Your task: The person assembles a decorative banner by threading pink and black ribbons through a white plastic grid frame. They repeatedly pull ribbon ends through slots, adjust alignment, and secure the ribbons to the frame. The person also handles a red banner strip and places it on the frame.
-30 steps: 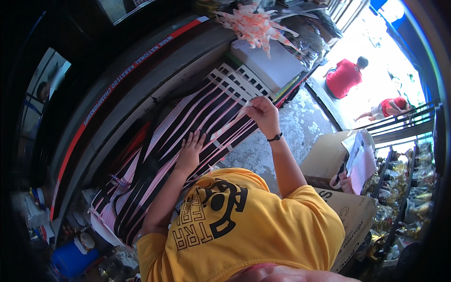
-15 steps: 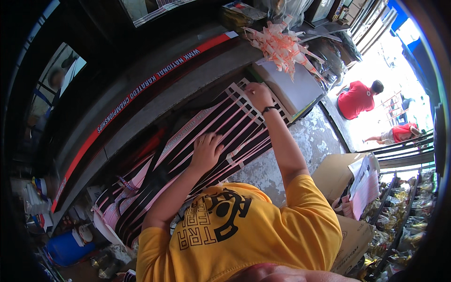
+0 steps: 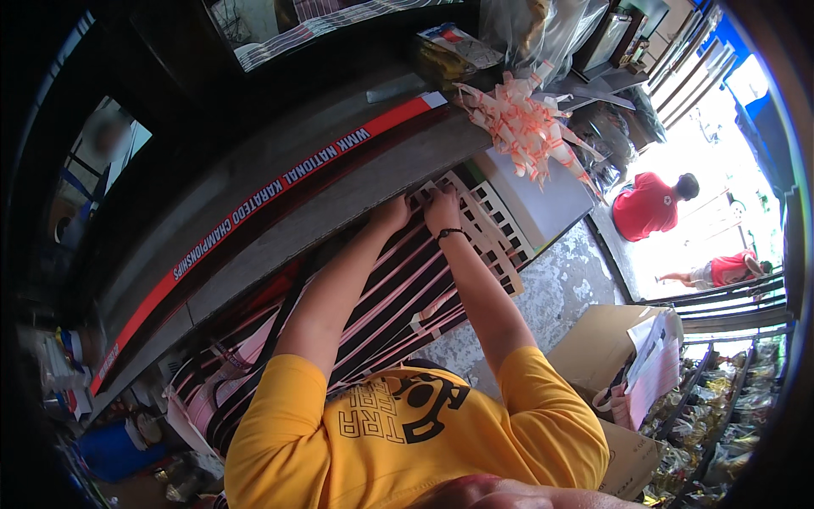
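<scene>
At twelve o'clock on the pink-and-black woven strips (image 3: 398, 288), your left hand (image 3: 392, 212) and right hand (image 3: 441, 204) press side by side, though you cannot tell their grip.

1. A small open-fronted craft workshop or stall facing a sunlit street
2. Long pink and black strips (image 3: 407, 288) lie half-woven on the floor
3. Ribbon bows (image 3: 526, 127), cardboard boxes (image 3: 610, 356) and bagged goods (image 3: 721, 407) crowd around

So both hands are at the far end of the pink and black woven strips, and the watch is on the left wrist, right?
Not quite: the head view shows the watch on the right wrist. Both the left hand and right hand are at the far end of the woven strips.
</scene>
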The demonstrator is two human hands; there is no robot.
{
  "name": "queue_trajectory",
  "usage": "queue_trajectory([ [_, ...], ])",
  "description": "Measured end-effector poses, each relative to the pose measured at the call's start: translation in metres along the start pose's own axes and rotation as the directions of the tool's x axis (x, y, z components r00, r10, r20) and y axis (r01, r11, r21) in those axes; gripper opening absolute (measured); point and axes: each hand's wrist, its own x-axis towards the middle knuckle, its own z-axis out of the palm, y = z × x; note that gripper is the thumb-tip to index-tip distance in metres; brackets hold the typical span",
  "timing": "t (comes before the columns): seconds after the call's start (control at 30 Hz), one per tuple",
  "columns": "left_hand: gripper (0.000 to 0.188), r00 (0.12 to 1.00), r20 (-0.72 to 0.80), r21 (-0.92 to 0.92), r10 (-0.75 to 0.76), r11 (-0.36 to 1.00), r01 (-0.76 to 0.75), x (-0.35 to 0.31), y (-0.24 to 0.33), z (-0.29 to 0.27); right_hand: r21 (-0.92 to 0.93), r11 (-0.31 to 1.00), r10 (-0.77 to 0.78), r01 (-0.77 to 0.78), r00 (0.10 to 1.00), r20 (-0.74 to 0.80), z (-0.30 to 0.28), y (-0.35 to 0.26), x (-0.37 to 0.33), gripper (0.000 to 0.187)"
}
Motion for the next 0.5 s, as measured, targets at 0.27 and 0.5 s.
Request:
queue_trajectory([
  [0.27,0.026,0.98,-0.174,-0.227,0.101,0.964,-0.14,0.045,-0.046,0.051,0.186,0.974,0.133,-0.126,0.991,-0.024,-0.007,-0.01,0.001,0.029],
  [0.5,0.025,0.972,-0.123,-0.194,0.2,0.956,-0.221,0.057,-0.037,0.038,0.16,0.978,0.147,-0.135,0.987,-0.064,-0.013,-0.01,0.004,0.033],
])
